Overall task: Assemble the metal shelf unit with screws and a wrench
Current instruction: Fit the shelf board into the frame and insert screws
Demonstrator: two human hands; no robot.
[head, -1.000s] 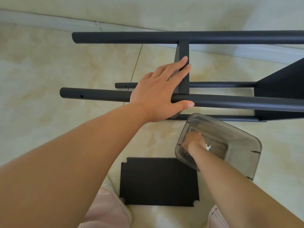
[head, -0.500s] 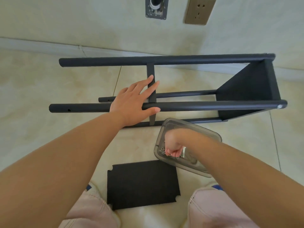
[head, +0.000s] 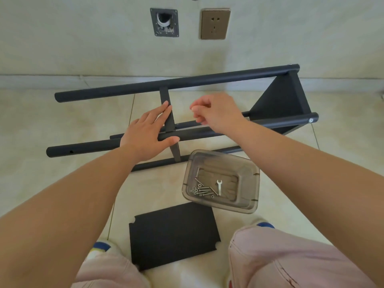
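Frame (head: 207,82) lay half-built: one shelf (head: 278,102) fitted beyond the right hand (head: 218,113), whose fingers were pinched together, contents unclear. Left hand (head: 145,134) lay flat on the middle shelf. Panel (head: 174,233), screws (head: 201,191), wrench (head: 219,187) waited nearer.

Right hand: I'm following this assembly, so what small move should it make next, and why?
Probably carry its pinched fingers to the joint where the middle shelf meets the front pole. The right hand hovers there, apparently pinching something tiny, while the left hand steadies that joint.
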